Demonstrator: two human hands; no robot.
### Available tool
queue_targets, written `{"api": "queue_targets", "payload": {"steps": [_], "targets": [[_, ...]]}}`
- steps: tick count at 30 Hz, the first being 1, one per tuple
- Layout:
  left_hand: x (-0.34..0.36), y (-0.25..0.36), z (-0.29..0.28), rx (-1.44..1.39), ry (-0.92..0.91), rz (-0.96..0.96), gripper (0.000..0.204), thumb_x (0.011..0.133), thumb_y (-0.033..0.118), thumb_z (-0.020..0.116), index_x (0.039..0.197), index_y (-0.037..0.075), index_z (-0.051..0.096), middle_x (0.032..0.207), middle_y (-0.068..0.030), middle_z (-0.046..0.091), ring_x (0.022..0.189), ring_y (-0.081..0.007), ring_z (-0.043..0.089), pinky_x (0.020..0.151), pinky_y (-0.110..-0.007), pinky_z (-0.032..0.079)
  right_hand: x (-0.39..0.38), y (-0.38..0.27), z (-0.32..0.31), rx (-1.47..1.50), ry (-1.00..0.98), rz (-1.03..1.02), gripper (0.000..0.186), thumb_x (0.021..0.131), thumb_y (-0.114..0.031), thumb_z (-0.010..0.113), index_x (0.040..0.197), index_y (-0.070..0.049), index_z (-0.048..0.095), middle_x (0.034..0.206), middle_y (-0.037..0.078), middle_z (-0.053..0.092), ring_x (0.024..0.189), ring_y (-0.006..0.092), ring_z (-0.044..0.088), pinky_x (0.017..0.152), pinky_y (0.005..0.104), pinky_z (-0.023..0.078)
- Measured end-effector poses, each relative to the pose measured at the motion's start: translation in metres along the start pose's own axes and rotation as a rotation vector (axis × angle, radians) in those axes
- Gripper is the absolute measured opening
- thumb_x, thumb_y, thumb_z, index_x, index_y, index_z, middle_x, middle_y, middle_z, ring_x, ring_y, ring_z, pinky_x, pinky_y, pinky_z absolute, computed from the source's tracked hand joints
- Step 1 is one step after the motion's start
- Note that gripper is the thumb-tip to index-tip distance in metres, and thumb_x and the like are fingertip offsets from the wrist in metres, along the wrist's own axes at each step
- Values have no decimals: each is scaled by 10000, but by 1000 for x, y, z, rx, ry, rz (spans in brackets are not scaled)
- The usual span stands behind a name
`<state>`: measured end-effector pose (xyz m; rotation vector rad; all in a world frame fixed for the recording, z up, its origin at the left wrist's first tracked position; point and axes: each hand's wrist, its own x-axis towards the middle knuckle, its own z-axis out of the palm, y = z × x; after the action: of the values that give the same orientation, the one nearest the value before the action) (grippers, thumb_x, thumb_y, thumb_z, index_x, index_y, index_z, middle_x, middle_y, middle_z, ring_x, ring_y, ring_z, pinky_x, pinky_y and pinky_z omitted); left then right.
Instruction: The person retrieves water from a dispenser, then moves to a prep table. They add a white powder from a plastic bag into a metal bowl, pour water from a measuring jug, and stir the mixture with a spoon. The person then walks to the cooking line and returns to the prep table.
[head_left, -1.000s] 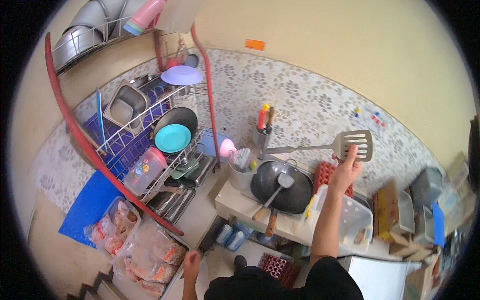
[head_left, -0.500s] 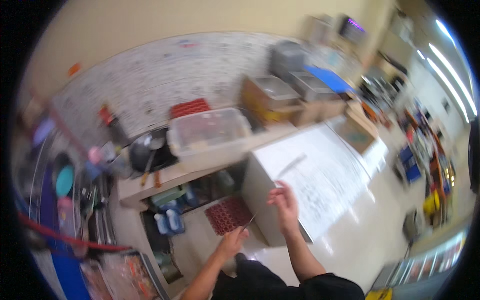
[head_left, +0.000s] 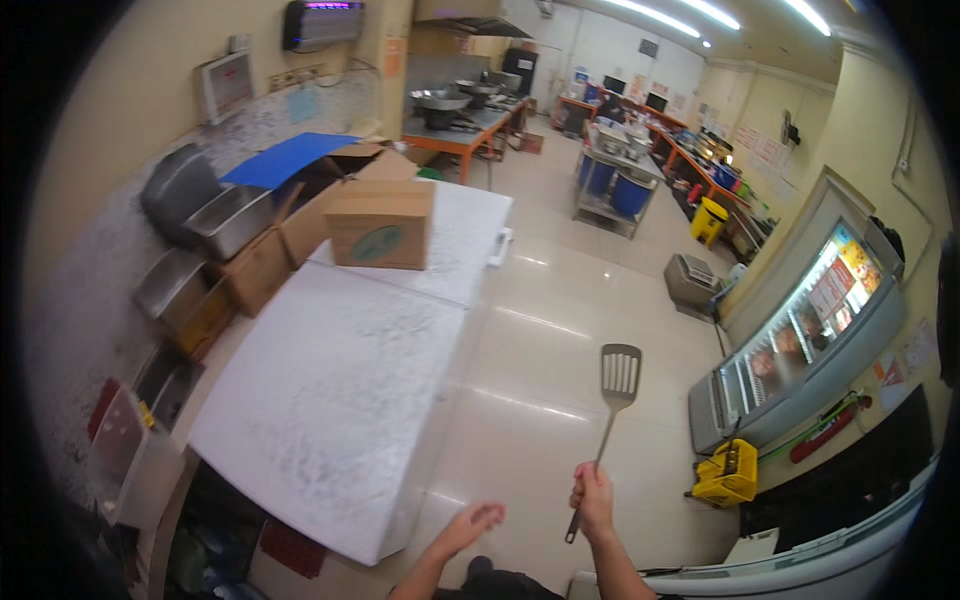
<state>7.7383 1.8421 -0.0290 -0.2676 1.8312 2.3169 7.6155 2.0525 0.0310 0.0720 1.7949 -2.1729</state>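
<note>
My right hand [head_left: 594, 497] is closed around the handle of a slotted turner [head_left: 621, 374]. Its metal blade points up and away, over the tiled floor, and the handle's end sticks out below my fist. My left hand [head_left: 472, 525] holds nothing, fingers loosely apart, low beside the near corner of a white chest freezer [head_left: 330, 400] with a scuffed top. It does not appear to touch the freezer.
A cardboard box [head_left: 381, 240] stands on the white top's far part. Metal pans [head_left: 232, 222] line the left wall. A steel cart [head_left: 612, 190] stands ahead; at right are a scale [head_left: 692, 284], a glass-door display fridge [head_left: 800, 345] and a yellow mop bucket [head_left: 728, 472].
My view has swung right, from the cluttered counter to the aisle. The turner, which appears to be in my left hand earlier, is now in my right hand; my left hand has let go.
</note>
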Motion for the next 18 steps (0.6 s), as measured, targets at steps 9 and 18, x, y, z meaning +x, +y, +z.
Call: {"api": "queue_targets", "payload": {"steps": [9, 18], "targets": [[244, 340, 112, -486, -527, 767, 726, 798, 586, 720, 1190, 28, 471, 1044, -119, 514, 1007, -303, 572, 912, -443, 457, 243, 36, -227, -54, 598, 242, 285, 1012, -353, 476, 865, -113, 520, 560, -61, 307, 422, 72, 270, 390, 250, 238], [565, 477, 192, -542, -809, 1102, 774, 832, 664, 648, 1171, -7, 468, 1047, -117, 529, 940, -208, 519, 848, -294, 406, 258, 149, -325, -279, 720, 1122, 247, 947, -270, 510, 905, -59, 630, 574, 0, 433, 445, 113, 418, 400, 276, 358]]}}
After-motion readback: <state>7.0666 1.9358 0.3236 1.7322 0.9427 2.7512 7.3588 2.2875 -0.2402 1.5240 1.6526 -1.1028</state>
